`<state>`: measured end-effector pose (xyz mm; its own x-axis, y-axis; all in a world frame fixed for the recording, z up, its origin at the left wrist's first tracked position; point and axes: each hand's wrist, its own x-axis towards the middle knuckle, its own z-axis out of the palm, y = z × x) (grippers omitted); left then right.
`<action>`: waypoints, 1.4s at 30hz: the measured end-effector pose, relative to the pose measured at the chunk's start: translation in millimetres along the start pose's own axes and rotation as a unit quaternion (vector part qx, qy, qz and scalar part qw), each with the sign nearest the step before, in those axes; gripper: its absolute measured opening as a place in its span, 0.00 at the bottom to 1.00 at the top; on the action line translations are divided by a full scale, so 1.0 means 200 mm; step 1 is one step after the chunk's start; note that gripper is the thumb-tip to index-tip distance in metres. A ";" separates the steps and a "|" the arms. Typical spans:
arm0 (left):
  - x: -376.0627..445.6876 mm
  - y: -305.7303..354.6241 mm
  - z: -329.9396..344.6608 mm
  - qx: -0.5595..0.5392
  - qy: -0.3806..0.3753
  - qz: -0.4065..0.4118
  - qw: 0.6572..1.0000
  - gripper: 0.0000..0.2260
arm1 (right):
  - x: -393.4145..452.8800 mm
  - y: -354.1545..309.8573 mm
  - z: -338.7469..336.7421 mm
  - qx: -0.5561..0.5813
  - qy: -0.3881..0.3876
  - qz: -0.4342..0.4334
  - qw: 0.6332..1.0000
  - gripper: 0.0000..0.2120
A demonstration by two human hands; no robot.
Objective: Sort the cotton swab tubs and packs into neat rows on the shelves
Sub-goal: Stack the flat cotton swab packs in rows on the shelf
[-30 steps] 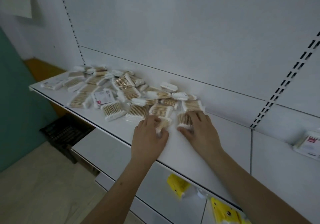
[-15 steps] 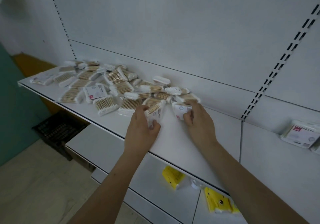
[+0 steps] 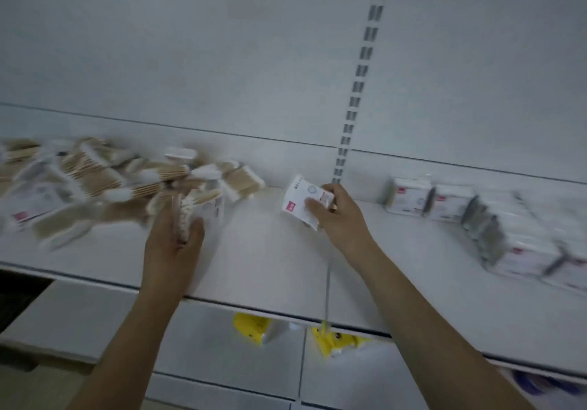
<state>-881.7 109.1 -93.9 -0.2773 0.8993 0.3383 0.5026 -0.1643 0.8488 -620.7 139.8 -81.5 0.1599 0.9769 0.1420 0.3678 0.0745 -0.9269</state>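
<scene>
— Where are the hands?

— Both reach in from the bottom of the frame over the white shelf (image 3: 260, 260). The left hand (image 3: 173, 244) sits left of centre, fingers curled round a pack of swabs (image 3: 198, 206) held on edge at the near border of the loose heap (image 3: 104, 181). The right hand (image 3: 336, 219) is right of centre, wrist bent inward, thumb and fingers pinching a white labelled pack (image 3: 301, 201) tilted up off the shelf.

— And the rest of the stock?

— The heap fills the middle left. A tidy row of packs (image 3: 451, 206) runs along the right side, blurred. Yellow packages (image 3: 333, 343) show on the lower shelf.

— What differs from half a second ago?

— The view has swung right: the heap has slid toward the left edge and the row has come into sight. The right hand has parted from the heap with its pack; the two hands now stand well apart.
</scene>
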 end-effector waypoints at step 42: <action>-0.05 0.53 1.48 -0.102 -0.279 0.117 0.948 0.11 | -0.13 0.49 -0.76 -0.337 0.280 0.011 0.899 0.10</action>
<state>-583.3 201.8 -127.9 0.3268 0.8937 0.3074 0.3116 -0.4090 0.8577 -449.0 91.8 -123.4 0.5401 0.7086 0.4540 0.8001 -0.2652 -0.5380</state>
